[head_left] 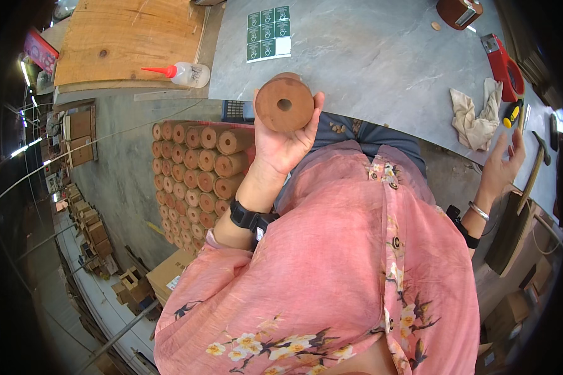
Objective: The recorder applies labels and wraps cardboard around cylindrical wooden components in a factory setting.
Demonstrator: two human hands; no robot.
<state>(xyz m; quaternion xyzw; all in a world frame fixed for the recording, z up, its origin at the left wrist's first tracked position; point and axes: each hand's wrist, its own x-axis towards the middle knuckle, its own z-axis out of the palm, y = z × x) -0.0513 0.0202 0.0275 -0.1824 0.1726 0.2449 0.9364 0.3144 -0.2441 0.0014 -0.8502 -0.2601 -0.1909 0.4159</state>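
Observation:
My left hand (283, 150) grips a round wooden block (270, 111) with a hole through its middle, raised over the near edge of the grey table (356, 69). The block's holed face is turned up toward me. To the right, my right hand (504, 164) is held by the table edge, fingers apart and holding nothing. Nearest to it are a yellow-and-black tool (512, 116) and a crumpled beige cloth (470, 115). On the tabletop beyond the block lies a sheet of green stickers (268, 31), one of its places blank white.
A stack of similar holed wooden cylinders (194, 159) stands left of my lap. A squeeze bottle with a red nozzle (191, 74) is beside a wooden board (131, 44). A red tape dispenser (513, 78), a hammer (532, 169) and a brown tape roll (458, 12) occupy the right side.

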